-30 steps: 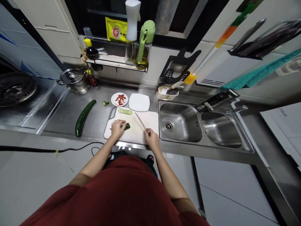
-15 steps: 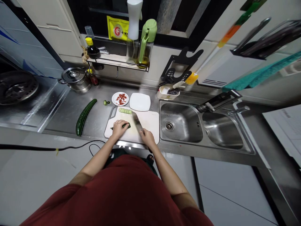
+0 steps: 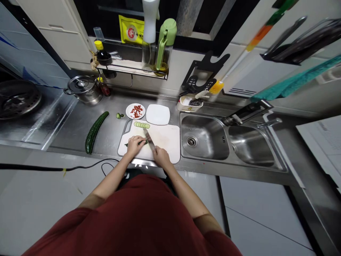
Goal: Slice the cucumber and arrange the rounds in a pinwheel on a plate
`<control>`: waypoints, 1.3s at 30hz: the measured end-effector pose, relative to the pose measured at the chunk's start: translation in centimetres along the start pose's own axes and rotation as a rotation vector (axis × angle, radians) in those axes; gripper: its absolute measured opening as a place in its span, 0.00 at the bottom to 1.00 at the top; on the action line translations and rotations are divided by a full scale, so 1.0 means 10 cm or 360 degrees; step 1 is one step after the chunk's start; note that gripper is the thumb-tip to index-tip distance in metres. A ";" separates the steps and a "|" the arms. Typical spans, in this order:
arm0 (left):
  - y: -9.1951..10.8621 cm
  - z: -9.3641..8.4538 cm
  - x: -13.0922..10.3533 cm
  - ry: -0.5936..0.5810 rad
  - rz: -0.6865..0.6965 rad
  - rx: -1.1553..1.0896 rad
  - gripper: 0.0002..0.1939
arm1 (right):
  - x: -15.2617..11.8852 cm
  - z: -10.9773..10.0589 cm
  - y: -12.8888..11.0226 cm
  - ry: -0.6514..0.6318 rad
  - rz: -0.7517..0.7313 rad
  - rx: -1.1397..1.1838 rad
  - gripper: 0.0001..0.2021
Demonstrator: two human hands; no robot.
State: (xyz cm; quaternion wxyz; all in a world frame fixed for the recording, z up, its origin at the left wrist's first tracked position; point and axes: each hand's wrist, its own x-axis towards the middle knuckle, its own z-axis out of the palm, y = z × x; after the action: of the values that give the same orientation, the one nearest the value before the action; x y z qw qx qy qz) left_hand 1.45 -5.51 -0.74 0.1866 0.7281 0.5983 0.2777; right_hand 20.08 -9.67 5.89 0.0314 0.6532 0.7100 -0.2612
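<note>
My left hand is closed over a dark green piece of cucumber on the white cutting board; most of the piece is hidden under the fingers. In my right hand is the handle of a kitchen knife. Its blade points away from me and lies right beside the left fingertips, at the end of the cucumber piece. A row of pale green cucumber slices rests along the board's far edge. To the left, on the steel counter, lies a whole cucumber.
Behind the board stand a plate of chopped red bits and a white square plate. Cucumber ends lie beside them. A lidded pot is at the back left. The double sink borders the board's right side.
My right hand has brought the knife leftward, up against the cucumber piece by my left fingers. My left hand keeps its hold in nearly the same place.
</note>
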 end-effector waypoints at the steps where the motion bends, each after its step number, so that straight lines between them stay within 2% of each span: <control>1: 0.00 0.00 0.00 0.0001 0.0005 0.0002 0.11 | 0.00 0.00 -0.01 0.0002 0.0005 0.0002 0.15; 11: 0.01 -0.01 0.00 -0.0038 0.0007 0.0040 0.12 | 0.01 0.04 -0.05 0.0003 0.0001 0.0039 0.14; 29: 0.01 0.01 -0.04 -0.0026 0.0035 0.0037 0.13 | 0.01 0.02 -0.07 -0.0114 -0.0025 -0.0026 0.14; 39: 0.00 0.02 -0.03 0.0030 0.0111 0.0002 0.13 | -0.19 0.02 0.05 -0.0219 -0.0025 -0.0055 0.13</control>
State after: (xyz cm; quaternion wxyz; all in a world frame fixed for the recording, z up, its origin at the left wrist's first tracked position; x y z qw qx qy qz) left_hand 1.55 -5.81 -0.92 0.1709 0.7460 0.5744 0.2905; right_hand 20.80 -11.46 6.28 0.0892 0.6274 0.7157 -0.2935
